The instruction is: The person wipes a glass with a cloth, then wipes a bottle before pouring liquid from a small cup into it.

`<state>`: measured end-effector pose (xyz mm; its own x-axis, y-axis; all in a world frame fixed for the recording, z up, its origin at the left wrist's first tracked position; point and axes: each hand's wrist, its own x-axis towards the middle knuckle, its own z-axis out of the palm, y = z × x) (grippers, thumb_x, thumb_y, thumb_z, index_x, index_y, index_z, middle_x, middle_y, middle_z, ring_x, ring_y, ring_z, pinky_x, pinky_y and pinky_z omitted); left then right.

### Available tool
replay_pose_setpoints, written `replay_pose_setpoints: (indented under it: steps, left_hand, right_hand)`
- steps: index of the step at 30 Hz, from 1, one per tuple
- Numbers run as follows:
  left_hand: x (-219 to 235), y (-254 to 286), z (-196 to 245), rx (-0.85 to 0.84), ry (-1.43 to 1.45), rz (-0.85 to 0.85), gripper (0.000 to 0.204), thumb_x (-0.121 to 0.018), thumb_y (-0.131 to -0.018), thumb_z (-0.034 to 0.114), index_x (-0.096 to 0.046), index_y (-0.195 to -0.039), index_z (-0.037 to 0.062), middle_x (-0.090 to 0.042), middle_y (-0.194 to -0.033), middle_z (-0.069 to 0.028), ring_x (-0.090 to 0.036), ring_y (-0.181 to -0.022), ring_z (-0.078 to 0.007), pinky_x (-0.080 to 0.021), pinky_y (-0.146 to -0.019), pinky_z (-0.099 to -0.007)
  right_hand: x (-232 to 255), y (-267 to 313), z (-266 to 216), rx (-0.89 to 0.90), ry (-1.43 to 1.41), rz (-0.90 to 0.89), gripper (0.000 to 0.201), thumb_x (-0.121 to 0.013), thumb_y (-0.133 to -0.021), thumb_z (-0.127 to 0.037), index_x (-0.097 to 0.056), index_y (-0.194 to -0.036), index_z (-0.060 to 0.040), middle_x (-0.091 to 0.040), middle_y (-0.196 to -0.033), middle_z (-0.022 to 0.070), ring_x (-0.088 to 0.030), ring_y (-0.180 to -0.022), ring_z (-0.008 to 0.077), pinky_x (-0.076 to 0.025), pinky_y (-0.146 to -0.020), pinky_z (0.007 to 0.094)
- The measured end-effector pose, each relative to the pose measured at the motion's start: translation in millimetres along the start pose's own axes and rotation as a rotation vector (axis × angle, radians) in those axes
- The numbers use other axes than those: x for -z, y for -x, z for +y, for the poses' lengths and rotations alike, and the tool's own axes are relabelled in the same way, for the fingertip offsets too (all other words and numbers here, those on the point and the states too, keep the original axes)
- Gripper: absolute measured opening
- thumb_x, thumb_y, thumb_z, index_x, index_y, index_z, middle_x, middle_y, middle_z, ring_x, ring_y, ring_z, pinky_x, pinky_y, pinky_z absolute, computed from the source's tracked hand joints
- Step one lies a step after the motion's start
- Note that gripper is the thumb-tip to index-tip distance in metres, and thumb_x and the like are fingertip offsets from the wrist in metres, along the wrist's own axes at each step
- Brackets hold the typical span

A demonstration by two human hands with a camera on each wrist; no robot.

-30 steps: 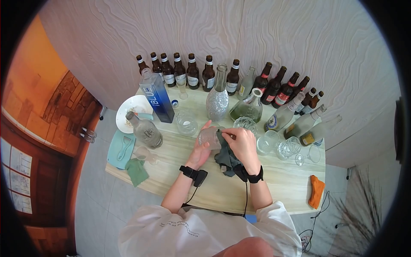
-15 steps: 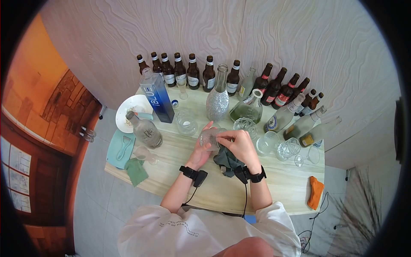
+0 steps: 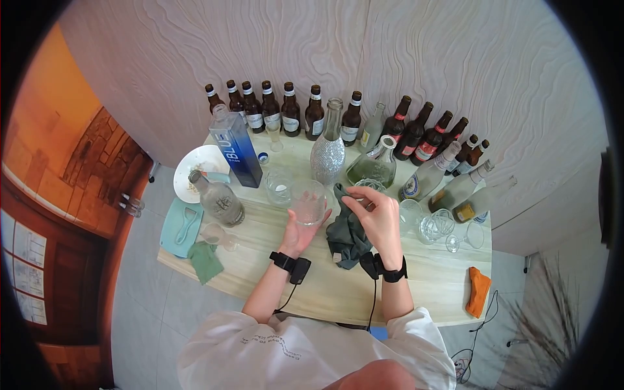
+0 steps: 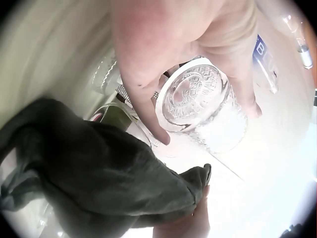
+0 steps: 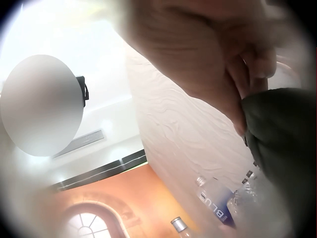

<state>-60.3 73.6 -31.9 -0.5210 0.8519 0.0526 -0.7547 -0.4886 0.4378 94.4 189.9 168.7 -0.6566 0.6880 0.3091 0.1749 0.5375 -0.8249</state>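
Note:
My left hand (image 3: 300, 235) grips a clear glass tumbler (image 3: 307, 201) above the table's middle, its round mouth toward the head camera. In the left wrist view, the fingers curl round the sides of the tumbler and raised lettering shows on its base (image 4: 193, 94). Just to the right, my right hand (image 3: 382, 224) pinches the upper edge of a dark grey-green cloth (image 3: 348, 237), which hangs in loose folds below the fingers. Cloth and tumbler are apart in the head view. The same cloth (image 5: 282, 134) hides part of the right wrist view.
A silver sequined bottle (image 3: 327, 159) and a green-tinted decanter (image 3: 374, 166) stand behind the hands. Several clear glasses (image 3: 434, 227) are at the right, and a blue bottle (image 3: 239, 153) and frosted bottle (image 3: 222, 203) at the left. Brown bottles (image 3: 290, 117) line the back. An orange cloth (image 3: 479, 292) lies front right.
The tumbler has tipped from lying sideways so its mouth faces up, and moved slightly left with my left hand. My right hand has drawn right, away from it, with the cloth.

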Motion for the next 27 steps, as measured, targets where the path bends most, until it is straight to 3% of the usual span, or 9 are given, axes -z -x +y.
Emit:
replay_pose_setpoints:
  steps: [4, 7, 10, 13, 16, 18, 20, 22, 27]
  left_hand:
    - [-11.8, 4.0, 3.8, 0.061, -0.078, 0.055, 0.114, -0.069, -0.084, 0.082, -0.030, -0.169, 0.0169, -0.044, -0.166, -0.0068, -0.041, -0.155, -0.0316, -0.034, -0.129, -0.0577]
    - [-14.0, 7.2, 5.2, 0.099, -0.178, -0.116, 0.109, -0.060, -0.089, 0.085, -0.030, -0.169, 0.0163, -0.042, -0.168, -0.0078, -0.041, -0.155, -0.0301, -0.034, -0.128, -0.0550]
    - [-8.7, 5.9, 3.1, 0.106, -0.258, -0.112, 0.108, -0.059, -0.091, 0.084, -0.031, -0.169, 0.0153, -0.039, -0.171, -0.0071, -0.039, -0.156, -0.0285, -0.033, -0.128, -0.0523]
    - [-13.9, 4.2, 1.8, 0.177, -0.262, 0.023, 0.108, -0.060, -0.092, 0.084, -0.031, -0.169, 0.0134, -0.039, -0.171, -0.0062, -0.038, -0.157, -0.0271, -0.033, -0.128, -0.0507]
    - [-31.7, 1.8, 5.6, 0.241, -0.215, 0.021, 0.113, -0.065, -0.089, 0.083, -0.030, -0.169, 0.0114, -0.038, -0.171, -0.0064, -0.038, -0.157, -0.0270, -0.032, -0.129, -0.0506]
    - [2.9, 4.3, -8.0, 0.194, -0.254, -0.077, 0.109, -0.069, -0.090, 0.079, -0.032, -0.168, 0.0114, -0.040, -0.170, -0.0072, -0.040, -0.156, -0.0261, -0.032, -0.129, -0.0496]
    - [0.2, 4.6, -7.2, 0.150, -0.317, -0.124, 0.106, -0.072, -0.091, 0.074, -0.034, -0.167, 0.0111, -0.043, -0.168, -0.0080, -0.042, -0.154, -0.0258, -0.032, -0.128, -0.0489]
    - [-6.3, 5.8, -3.6, 0.108, -0.406, -0.113, 0.104, -0.076, -0.090, 0.070, -0.036, -0.166, 0.0104, -0.047, -0.165, -0.0086, -0.045, -0.152, -0.0259, -0.033, -0.128, -0.0486]
    - [1.7, 3.6, 1.0, 0.068, -0.279, 0.003, 0.099, -0.072, -0.091, 0.071, -0.043, -0.160, 0.0064, -0.054, -0.157, -0.0132, -0.052, -0.145, -0.0298, -0.038, -0.125, -0.0509]
  right_hand:
    - [-11.6, 2.3, 3.4, 0.046, 0.040, -0.066, 0.021, -0.085, -0.089, -0.013, -0.082, -0.107, -0.0022, -0.077, -0.081, 0.0109, -0.061, -0.060, 0.0152, -0.048, -0.058, 0.0324]
    - [-18.8, 3.9, 1.7, 0.044, 0.039, -0.095, 0.020, -0.084, -0.090, -0.014, -0.081, -0.105, -0.0025, -0.080, -0.088, 0.0101, -0.060, -0.060, 0.0182, -0.049, -0.059, 0.0336]
    - [-20.2, 4.5, 1.3, 0.030, 0.004, -0.084, 0.020, -0.084, -0.090, -0.015, -0.080, -0.105, -0.0026, -0.081, -0.089, 0.0094, -0.062, -0.061, 0.0186, -0.050, -0.061, 0.0337]
    - [-19.4, 2.1, -0.3, 0.019, 0.019, -0.086, 0.020, -0.083, -0.090, -0.015, -0.079, -0.106, -0.0039, -0.081, -0.091, 0.0101, -0.068, -0.068, 0.0220, -0.053, -0.064, 0.0354]
    - [-22.6, 2.3, 1.1, 0.036, 0.053, -0.064, 0.019, -0.083, -0.090, -0.017, -0.080, -0.106, -0.0064, -0.081, -0.093, 0.0117, -0.077, -0.077, 0.0277, -0.058, -0.069, 0.0387]
    - [-27.9, 3.7, 6.5, 0.080, 0.057, -0.034, 0.019, -0.082, -0.090, -0.016, -0.079, -0.106, -0.0064, -0.081, -0.092, 0.0117, -0.077, -0.078, 0.0288, -0.059, -0.070, 0.0393]
    - [-26.4, 4.4, 6.0, 0.078, 0.062, -0.068, 0.020, -0.083, -0.091, -0.016, -0.079, -0.106, -0.0044, -0.081, -0.093, 0.0121, -0.078, -0.080, 0.0272, -0.057, -0.069, 0.0372]
    - [-25.7, 5.8, 7.2, 0.082, 0.085, -0.135, 0.019, -0.083, -0.091, -0.016, -0.079, -0.105, -0.0035, -0.081, -0.093, 0.0125, -0.078, -0.081, 0.0269, -0.057, -0.069, 0.0365]
    - [-22.9, 8.3, 5.9, 0.065, 0.158, -0.392, 0.018, -0.083, -0.089, -0.017, -0.080, -0.102, -0.0043, -0.081, -0.090, 0.0133, -0.079, -0.081, 0.0285, -0.060, -0.073, 0.0381]
